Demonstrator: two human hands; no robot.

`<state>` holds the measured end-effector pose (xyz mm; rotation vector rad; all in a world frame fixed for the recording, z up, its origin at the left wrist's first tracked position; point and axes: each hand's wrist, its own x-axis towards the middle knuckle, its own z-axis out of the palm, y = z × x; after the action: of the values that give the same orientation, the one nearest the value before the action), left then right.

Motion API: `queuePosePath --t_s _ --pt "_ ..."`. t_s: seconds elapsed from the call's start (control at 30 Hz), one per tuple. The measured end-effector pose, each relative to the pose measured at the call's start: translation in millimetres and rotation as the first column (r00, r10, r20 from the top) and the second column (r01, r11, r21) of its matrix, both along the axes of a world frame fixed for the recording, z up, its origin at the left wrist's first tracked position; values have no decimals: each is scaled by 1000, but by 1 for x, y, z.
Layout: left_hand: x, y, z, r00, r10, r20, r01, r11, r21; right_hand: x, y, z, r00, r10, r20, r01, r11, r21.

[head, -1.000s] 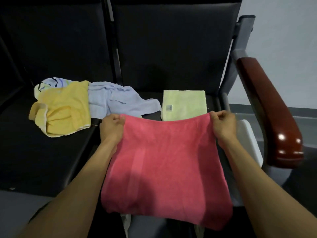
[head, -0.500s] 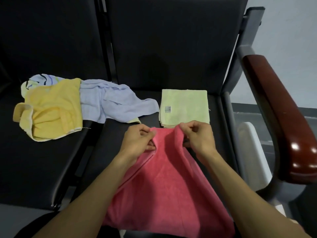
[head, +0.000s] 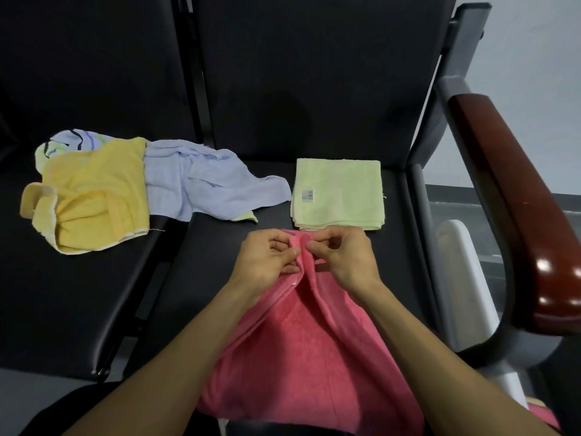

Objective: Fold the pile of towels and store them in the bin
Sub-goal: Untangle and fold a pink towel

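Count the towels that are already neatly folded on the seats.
1. The light green towel lies folded square on the right seat, just beyond the hands. The pink towel is mid-fold; the yellow towel and lavender towel lie crumpled, perhaps hiding others.

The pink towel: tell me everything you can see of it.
The pink towel looks like soft terry cloth, plain coral pink with a faint woven band. Its two top corners are brought together at the middle, so it hangs as a loose fold narrowing upward. The left hand and right hand pinch those corners side by side, just in front of the folded green towel. It lies partly over the black seat and drapes toward the person; its lower edge is out of view.
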<state>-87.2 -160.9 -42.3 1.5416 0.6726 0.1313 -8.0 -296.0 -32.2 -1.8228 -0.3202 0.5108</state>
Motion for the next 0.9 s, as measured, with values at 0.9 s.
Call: queuePosePath --t_s 0.9 --pt "-9 -2 8 974 -208 -91 227 874 430 9 -3 -21 874 388 292 -288 898 -331"
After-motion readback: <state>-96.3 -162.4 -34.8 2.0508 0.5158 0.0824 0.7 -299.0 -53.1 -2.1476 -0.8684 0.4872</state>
